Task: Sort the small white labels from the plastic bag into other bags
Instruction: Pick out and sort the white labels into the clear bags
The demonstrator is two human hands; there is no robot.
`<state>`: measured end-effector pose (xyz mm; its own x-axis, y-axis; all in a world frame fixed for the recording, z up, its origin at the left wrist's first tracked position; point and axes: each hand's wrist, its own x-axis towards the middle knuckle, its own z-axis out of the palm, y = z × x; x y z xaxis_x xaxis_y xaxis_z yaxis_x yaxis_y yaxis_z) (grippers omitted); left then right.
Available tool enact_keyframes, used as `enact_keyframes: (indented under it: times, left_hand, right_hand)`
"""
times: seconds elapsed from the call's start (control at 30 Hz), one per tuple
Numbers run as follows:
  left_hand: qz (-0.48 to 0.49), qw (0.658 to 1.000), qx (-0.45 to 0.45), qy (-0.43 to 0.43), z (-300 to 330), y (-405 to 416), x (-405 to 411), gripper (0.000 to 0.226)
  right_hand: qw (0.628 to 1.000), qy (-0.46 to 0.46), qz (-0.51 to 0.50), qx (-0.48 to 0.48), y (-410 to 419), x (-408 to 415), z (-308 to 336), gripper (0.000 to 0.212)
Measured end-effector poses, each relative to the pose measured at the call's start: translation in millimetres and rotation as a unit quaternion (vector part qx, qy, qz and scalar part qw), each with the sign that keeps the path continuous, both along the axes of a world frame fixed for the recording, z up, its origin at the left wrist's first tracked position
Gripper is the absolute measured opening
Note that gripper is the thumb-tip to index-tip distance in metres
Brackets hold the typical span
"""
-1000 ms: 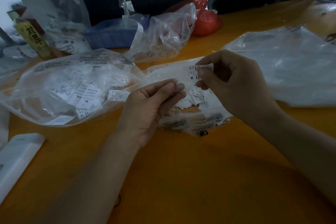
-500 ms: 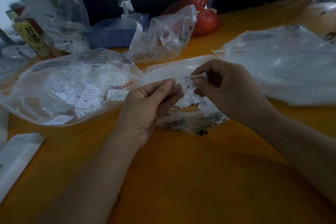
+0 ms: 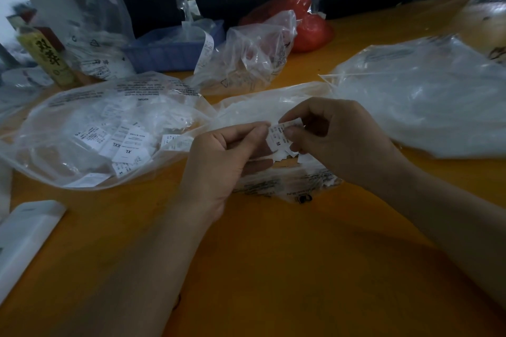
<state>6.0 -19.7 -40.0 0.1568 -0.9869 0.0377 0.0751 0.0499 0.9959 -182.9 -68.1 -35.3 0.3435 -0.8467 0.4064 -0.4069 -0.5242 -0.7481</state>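
My right hand (image 3: 339, 139) pinches a small white label (image 3: 279, 135) printed "M" between thumb and forefinger, just above a clear plastic bag (image 3: 284, 180) that holds several more white labels. My left hand (image 3: 221, 161) is beside it, fingertips touching the same label's left edge, resting on that bag. To the left lies a larger clear bag (image 3: 82, 107) with several labels marked "XL" and "XXL" (image 3: 128, 152). Another clear bag (image 3: 427, 96) lies at the right.
An orange table (image 3: 273, 268) bears everything. At the back stand a blue basket (image 3: 169, 49), a crumpled clear bag (image 3: 252, 55), a red bag (image 3: 309, 27) and a yellow bottle (image 3: 49, 57). A white flat box (image 3: 24, 232) lies at the left edge.
My right hand has brought the "M" label down and left toward my left hand, whose fingertips now meet it. The bags have not moved.
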Motion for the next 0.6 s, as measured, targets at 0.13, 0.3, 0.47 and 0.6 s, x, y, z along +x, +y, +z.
enact_keyframes:
  times: [0.13, 0.3, 0.47, 0.6]
  left_hand:
    - [-0.008, 1.000, -0.011, -0.021, 0.8, 1.8, -3.4, 0.025]
    - [0.017, 0.999, -0.003, 0.037, 2.9, 1.5, -1.5, 0.025]
    - [0.011, 1.000, 0.007, 0.027, 0.6, 1.4, -4.1, 0.033]
    - [0.016, 0.999, 0.015, 0.045, 0.8, 0.6, -2.9, 0.024]
  right_hand:
    - [0.999, -0.027, 0.009, 0.023, 0.0, 2.7, -2.0, 0.025]
    - [0.995, -0.080, -0.021, 0.059, -4.0, -0.9, -1.9, 0.008]
    - [0.998, -0.030, -0.003, 0.047, 4.7, 5.1, -1.5, 0.008]
    - [0.998, -0.014, 0.008, 0.055, 11.2, 7.1, 4.7, 0.017]
